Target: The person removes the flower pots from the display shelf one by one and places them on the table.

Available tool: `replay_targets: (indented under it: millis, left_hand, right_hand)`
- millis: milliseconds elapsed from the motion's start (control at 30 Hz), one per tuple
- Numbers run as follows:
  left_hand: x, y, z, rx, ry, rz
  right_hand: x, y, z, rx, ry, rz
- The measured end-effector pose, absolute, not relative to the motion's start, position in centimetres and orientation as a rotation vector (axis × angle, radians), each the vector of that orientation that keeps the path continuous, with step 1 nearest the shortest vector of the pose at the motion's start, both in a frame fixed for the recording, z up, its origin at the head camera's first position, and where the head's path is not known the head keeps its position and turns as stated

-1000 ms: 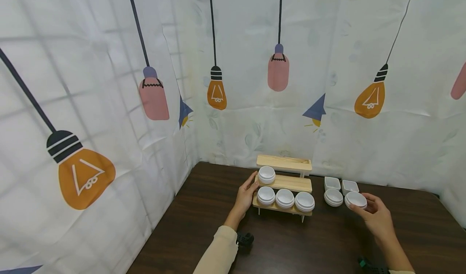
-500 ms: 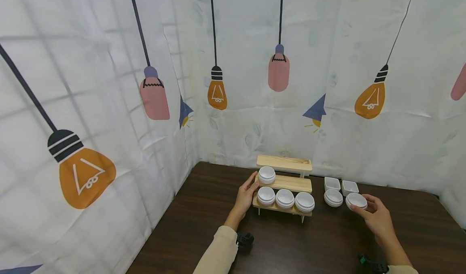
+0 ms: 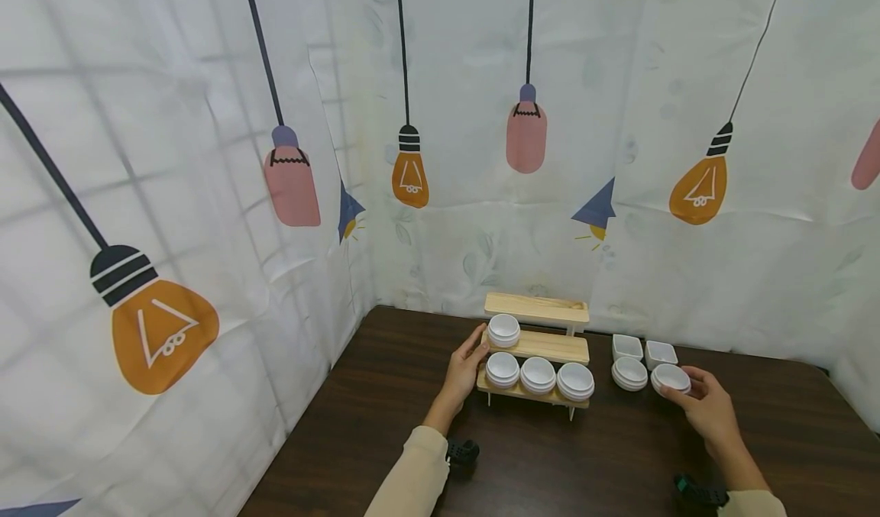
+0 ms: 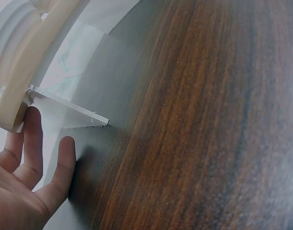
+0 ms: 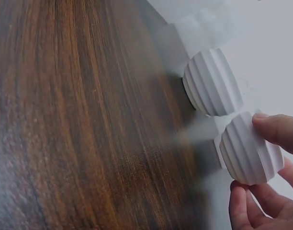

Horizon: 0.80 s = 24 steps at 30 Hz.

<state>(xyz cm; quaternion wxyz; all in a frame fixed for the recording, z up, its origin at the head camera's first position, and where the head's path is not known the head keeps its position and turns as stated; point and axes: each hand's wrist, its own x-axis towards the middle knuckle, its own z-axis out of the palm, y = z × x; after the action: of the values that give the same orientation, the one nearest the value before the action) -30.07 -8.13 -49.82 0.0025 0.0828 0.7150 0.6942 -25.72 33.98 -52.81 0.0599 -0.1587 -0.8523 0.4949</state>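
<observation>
Hidden sides, cut edges and soft blur.
From here the round white ribbed bowl (image 3: 671, 380) covers part of the square white dish (image 3: 660, 353); whether the left hand (image 3: 462, 373) grips or just touches the pale wooden stand (image 3: 555, 345) is too small to tell. In the left wrist view, the edge cuts a stepped white bowl (image 4: 11, 40) short; in the right, pale shapes (image 5: 208, 26) beyond blur away.

No lettering, label, brand or number can be read on the round white ribbed bowls (image 5: 244, 153), the pale wooden tiered stand (image 3: 554, 345), the dark brown wood-grain table (image 3: 550, 460) or the lamp-patterned white fabric backdrop (image 3: 454, 265).
</observation>
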Motion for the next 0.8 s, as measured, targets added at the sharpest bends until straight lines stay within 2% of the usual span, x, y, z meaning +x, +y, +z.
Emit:
replay_targets:
  millis: [300,600,800]
  left_hand:
    - [-30.0,-8.0,-49.9,0.255,2.244,2.186]
    - [-31.9,-7.5,-52.8,0.230,2.319,2.163]
    - [-31.8,-7.6,-52.4,0.232,2.295,2.173]
  right_hand:
    - [-26.2,34.2,-53.4,-0.495,-2.579,1.508]
    - [-26.5,34.4,-53.9,-0.492,-2.582,1.535]
    - [-26.5,34.3,-53.9,-0.503,-2.581,1.518]
